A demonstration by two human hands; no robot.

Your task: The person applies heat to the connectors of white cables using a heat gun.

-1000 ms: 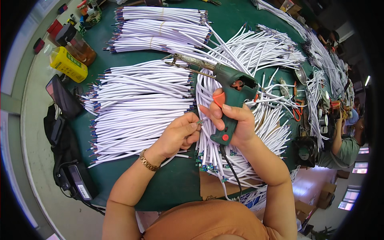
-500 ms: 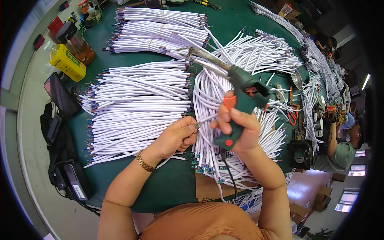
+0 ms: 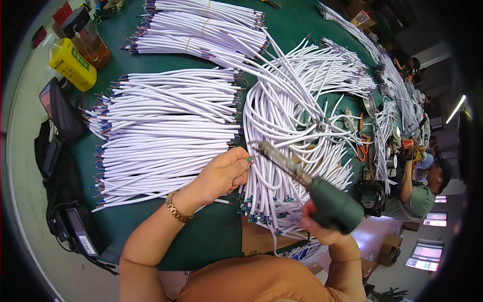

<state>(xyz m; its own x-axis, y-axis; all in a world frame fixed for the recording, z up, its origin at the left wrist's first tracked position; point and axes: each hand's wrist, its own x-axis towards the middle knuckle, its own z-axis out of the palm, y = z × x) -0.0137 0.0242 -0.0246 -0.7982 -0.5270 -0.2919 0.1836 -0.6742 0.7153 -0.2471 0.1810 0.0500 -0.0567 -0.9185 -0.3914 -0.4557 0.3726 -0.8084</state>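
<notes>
My left hand (image 3: 229,173), a metal watch on its wrist, pinches a tiny green circuit board (image 3: 249,159) beside the neat pile of white cables (image 3: 171,131). My right hand (image 3: 322,226) is wrapped round the grip of a dark green soldering gun (image 3: 334,204), its handle mostly hidden behind the body. The gun's metal barrel (image 3: 287,163) points up and left, its end close to the fingertips of my left hand; whether it touches the board cannot be made out. Beneath the barrel lies a looped heap of white cables (image 3: 266,116), with small green boards (image 3: 256,214) at their near ends.
Banded cable bundles (image 3: 201,25) lie at the back. On the left are a yellow bottle (image 3: 73,65), a brown drink jar (image 3: 90,45), and a phone (image 3: 60,108). Orange-handled pliers (image 3: 362,146) rest right of the heap. Another person (image 3: 422,189) sits at far right.
The soldering gun has swung down and right, its barrel end now near my left fingers. My right hand has moved lower and right. My left hand stays nearly in place.
</notes>
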